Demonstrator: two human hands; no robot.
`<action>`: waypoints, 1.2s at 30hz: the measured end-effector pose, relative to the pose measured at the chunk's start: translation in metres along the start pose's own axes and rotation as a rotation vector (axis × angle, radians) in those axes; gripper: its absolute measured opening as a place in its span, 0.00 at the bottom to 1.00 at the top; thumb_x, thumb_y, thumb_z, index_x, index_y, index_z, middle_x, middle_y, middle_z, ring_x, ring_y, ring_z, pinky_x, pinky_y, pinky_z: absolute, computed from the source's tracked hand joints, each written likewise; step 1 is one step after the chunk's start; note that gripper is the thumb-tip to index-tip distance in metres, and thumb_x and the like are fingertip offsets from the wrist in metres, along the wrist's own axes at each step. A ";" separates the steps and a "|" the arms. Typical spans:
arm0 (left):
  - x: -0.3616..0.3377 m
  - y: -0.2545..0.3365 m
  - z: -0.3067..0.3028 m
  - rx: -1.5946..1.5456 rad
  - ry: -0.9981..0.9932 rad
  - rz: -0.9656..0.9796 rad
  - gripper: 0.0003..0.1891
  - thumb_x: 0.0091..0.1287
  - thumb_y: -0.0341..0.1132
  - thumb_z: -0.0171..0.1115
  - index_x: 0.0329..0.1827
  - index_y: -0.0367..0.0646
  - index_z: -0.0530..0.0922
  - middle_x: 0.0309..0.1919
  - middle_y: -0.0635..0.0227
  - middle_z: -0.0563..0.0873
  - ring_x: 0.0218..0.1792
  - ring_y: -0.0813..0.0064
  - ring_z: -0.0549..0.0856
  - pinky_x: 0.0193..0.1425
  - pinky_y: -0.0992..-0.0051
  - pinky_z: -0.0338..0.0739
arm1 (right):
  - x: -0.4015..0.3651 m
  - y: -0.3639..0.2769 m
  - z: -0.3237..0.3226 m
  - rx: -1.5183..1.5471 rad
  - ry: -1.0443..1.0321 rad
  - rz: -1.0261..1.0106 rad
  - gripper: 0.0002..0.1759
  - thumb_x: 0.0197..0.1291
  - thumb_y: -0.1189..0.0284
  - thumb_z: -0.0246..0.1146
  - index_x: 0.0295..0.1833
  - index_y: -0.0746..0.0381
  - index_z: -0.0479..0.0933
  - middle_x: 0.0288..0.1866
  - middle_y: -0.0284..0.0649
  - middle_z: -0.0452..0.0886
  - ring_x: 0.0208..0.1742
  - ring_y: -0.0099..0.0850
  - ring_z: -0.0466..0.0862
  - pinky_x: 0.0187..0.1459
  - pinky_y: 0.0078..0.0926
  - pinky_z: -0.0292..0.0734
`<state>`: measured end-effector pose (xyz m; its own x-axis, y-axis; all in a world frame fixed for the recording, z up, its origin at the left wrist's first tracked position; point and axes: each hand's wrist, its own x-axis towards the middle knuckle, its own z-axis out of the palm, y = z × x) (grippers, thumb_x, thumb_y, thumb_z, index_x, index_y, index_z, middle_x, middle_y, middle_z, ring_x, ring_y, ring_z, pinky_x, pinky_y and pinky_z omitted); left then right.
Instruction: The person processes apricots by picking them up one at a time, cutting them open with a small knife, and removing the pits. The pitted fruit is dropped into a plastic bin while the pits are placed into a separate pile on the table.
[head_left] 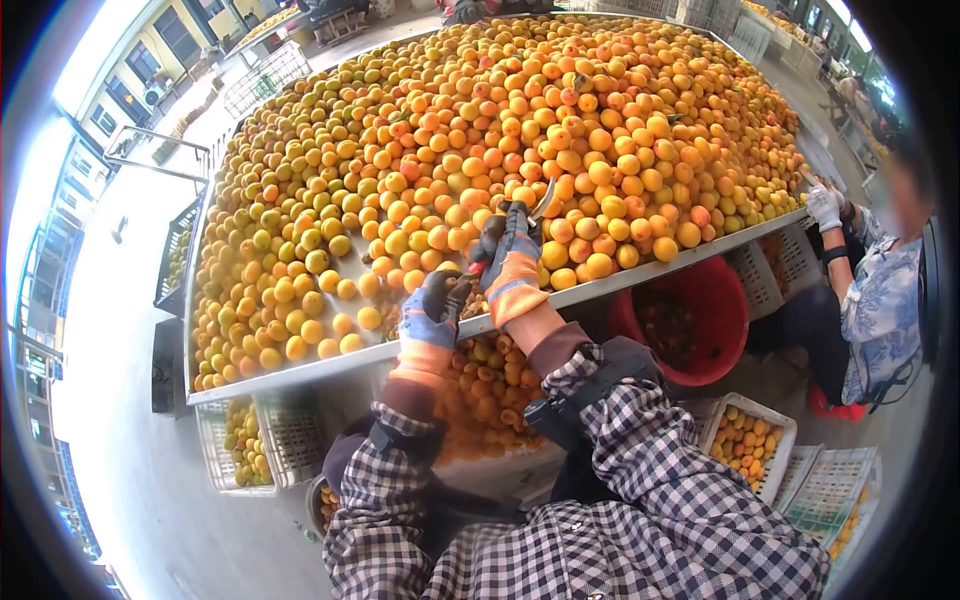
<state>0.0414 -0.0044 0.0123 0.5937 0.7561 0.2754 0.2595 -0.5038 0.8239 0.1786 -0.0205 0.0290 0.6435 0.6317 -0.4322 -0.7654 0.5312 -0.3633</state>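
My right hand (510, 262), in an orange, grey and black glove, is closed around a knife with a short curved metal blade (545, 200) that points up and away. Just to its left, my left hand (430, 312) wears a matching glove. Its fingers are pinched together over the tray's near edge, and whatever is between them is hidden. Both hands are close to each other in front of a large heap of apricots (480, 140), yellow-green at left and deeper orange at right, piled on a metal-rimmed tray table (290, 376).
More apricots (490, 385) lie below the edge in front of me. A red tub (715, 320) stands under the table at right, near fruit crates (785, 455). A white crate (240, 462) sits lower left. Another person (880, 310) in white gloves sits at the right.
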 end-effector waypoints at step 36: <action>0.001 0.009 -0.058 -1.033 -0.133 -0.447 0.30 0.60 0.32 0.69 0.66 0.40 0.70 0.46 0.65 0.85 0.42 0.78 0.84 0.43 0.80 0.80 | -0.014 0.008 -0.017 -1.228 -0.878 -0.387 0.19 0.46 0.73 0.74 0.47 0.57 0.81 0.40 0.37 0.81 0.41 0.28 0.82 0.43 0.25 0.75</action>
<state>0.0003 0.0163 0.0484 0.6976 0.7004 -0.1507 -0.2480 0.4335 0.8664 0.1637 -0.0348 0.0176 0.2573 0.9235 0.2845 0.1924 0.2396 -0.9516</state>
